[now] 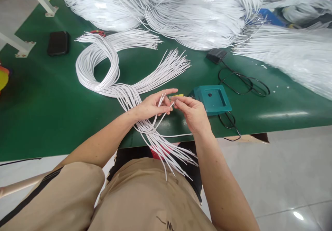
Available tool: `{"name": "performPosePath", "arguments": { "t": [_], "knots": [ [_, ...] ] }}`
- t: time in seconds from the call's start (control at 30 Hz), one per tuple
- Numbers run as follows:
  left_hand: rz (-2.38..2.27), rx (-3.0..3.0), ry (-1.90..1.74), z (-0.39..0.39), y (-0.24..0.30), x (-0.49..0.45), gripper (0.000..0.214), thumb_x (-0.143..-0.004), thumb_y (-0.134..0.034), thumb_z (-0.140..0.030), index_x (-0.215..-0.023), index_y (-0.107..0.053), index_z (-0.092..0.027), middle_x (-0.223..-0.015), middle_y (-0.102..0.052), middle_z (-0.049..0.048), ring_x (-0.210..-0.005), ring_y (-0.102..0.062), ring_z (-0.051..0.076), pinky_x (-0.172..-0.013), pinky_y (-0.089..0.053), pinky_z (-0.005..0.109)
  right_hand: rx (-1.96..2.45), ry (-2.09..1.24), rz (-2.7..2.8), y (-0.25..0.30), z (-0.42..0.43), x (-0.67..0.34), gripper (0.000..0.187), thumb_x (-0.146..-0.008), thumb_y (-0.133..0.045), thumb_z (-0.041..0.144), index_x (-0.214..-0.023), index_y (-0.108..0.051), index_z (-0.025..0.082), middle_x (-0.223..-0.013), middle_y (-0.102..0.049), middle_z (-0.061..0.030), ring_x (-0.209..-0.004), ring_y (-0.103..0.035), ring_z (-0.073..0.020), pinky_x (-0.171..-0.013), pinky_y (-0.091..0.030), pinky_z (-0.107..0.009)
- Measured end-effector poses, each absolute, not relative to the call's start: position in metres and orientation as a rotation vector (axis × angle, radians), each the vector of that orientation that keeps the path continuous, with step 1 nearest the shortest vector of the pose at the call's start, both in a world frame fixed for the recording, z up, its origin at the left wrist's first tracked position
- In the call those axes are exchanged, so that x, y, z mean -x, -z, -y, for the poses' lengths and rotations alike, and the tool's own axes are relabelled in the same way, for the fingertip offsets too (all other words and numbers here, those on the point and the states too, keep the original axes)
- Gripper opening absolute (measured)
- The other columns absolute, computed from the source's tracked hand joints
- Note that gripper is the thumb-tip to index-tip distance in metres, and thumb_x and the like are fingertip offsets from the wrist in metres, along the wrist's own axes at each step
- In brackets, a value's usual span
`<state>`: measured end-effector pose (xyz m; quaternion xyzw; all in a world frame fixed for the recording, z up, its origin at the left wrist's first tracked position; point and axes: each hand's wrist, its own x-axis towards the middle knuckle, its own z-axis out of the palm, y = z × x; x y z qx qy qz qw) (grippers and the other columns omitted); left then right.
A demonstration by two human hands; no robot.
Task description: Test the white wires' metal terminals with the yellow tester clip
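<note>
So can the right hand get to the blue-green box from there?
Probably yes: the blue-green box is close beside the right hand, and nothing seems to block it, though that hand holds a white wire.

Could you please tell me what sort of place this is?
Probably a wiring workshop or a factory floor. Large heaps of white cables and a smaller coiled bundle lie on a green worktop, and a small teal device sits near the right hand.

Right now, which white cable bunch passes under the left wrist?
The slim, looped white cable bunch, left of the teal plastic box; bulkier white cable heaps lie farther back.
</note>
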<state>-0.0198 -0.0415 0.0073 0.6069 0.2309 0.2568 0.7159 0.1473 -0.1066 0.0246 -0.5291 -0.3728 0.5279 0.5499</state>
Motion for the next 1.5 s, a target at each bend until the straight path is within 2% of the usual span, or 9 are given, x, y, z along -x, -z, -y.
{"name": "performPosePath", "arguments": {
  "t": [0.2, 0.4, 0.57, 0.67, 0.77, 0.9, 1.03, 1.23, 1.5],
  "knots": [
    [-0.516, -1.370, -0.549, 0.043, -0.010, 0.019, 0.059, -0.080, -0.068, -0.022, -0.136, -0.049, -0.025, -0.079, -0.056, 0.0000, -0.074, -0.061, 0.012, -0.048, -0.039, 0.016, 1.331, -1.163, 0.869, -0.031, 0.110, -0.141, 0.012, -0.069, -0.070, 0.024, -0.079, -0.075, 0.020, -0.088, -0.075, -0.0020, -0.083, -0.066, -0.0167, -0.085, -0.049, -0.032],
    [-0.504, -1.383, -0.566, 0.041, -0.010, 0.021, 0.042, -0.082, -0.065, -0.023, -0.124, -0.058, -0.022, -0.078, -0.056, -0.0001, -0.069, -0.058, 0.009, -0.049, -0.041, 0.016, 1.576, -1.038, 0.999, -0.036, 0.113, -0.140, 0.010, -0.069, -0.063, 0.019, -0.072, -0.073, 0.018, -0.076, -0.072, -0.0019, -0.076, -0.064, -0.0161, -0.077, -0.049, -0.029],
    [-0.546, -1.420, -0.582, 0.039, -0.007, 0.020, 0.045, -0.080, -0.068, -0.024, -0.123, -0.057, -0.020, -0.075, -0.056, -0.0010, -0.069, -0.059, 0.010, -0.049, -0.042, 0.016, 1.503, -1.092, 1.020, -0.039, 0.107, -0.143, 0.026, -0.080, -0.060, 0.040, -0.088, -0.071, 0.018, -0.083, -0.070, -0.0018, -0.073, -0.062, -0.0141, -0.073, -0.049, -0.028],
    [-0.562, -1.402, -0.586, 0.039, -0.007, 0.020, 0.046, -0.077, -0.069, -0.021, -0.121, -0.057, -0.019, -0.074, -0.057, -0.0014, -0.070, -0.061, 0.011, -0.049, -0.043, 0.016, 1.560, -1.051, 1.264, -0.038, 0.104, -0.144, 0.021, -0.081, -0.061, 0.036, -0.080, -0.069, 0.017, -0.078, -0.070, -0.0019, -0.073, -0.061, -0.0152, -0.073, -0.047, -0.028],
    [-0.565, -1.294, -0.562, 0.039, -0.007, 0.020, 0.048, -0.075, -0.071, -0.020, -0.121, -0.056, -0.018, -0.073, -0.059, -0.0014, -0.064, -0.060, 0.009, -0.048, -0.042, 0.016, 1.643, -0.796, 1.526, -0.033, 0.103, -0.145, 0.017, -0.085, -0.054, 0.026, -0.079, -0.068, 0.017, -0.077, -0.069, -0.0029, -0.073, -0.060, -0.0163, -0.071, -0.045, -0.029],
    [-0.624, -1.110, -0.542, 0.039, -0.006, 0.018, 0.048, -0.074, -0.072, -0.019, -0.119, -0.055, -0.016, -0.071, -0.062, -0.0005, -0.059, -0.059, 0.008, -0.043, -0.036, 0.014, 1.662, -0.149, 2.041, -0.029, 0.100, -0.151, 0.027, -0.093, -0.041, 0.021, -0.084, -0.066, 0.015, -0.088, -0.067, -0.0104, -0.087, -0.057, -0.0229, -0.079, -0.042, -0.034],
    [-0.747, -1.157, -0.617, 0.036, 0.002, 0.015, 0.050, -0.071, -0.074, -0.020, -0.117, -0.054, -0.016, -0.072, -0.064, 0.0002, -0.066, -0.065, 0.012, -0.042, -0.038, 0.013, 1.766, 0.172, 2.235, -0.033, 0.088, -0.163, 0.021, -0.090, -0.048, 0.019, -0.103, -0.063, 0.015, -0.105, -0.066, -0.0122, -0.099, -0.054, -0.0272, -0.087, -0.037, -0.039],
    [-0.829, -1.298, -0.676, 0.035, 0.011, 0.013, 0.047, -0.073, -0.073, -0.024, -0.115, -0.054, -0.018, -0.074, -0.064, 0.0000, -0.070, -0.069, 0.016, -0.044, -0.045, 0.015, 1.827, 0.062, 2.485, -0.038, 0.067, -0.183, 0.018, -0.084, -0.055, 0.015, -0.099, -0.066, 0.014, -0.088, -0.071, -0.0101, -0.087, -0.057, -0.0247, -0.092, -0.035, -0.038],
    [-0.867, -1.347, -0.689, 0.036, 0.013, 0.009, 0.045, -0.072, -0.071, -0.023, -0.113, -0.054, -0.018, -0.074, -0.064, 0.0003, -0.070, -0.070, 0.016, -0.045, -0.047, 0.016, 1.690, 0.142, 2.649, -0.033, 0.071, -0.190, 0.032, -0.087, -0.047, 0.010, -0.111, -0.068, 0.010, -0.096, -0.072, -0.0139, -0.092, -0.056, -0.0270, -0.086, -0.035, -0.037]
  ]
}}
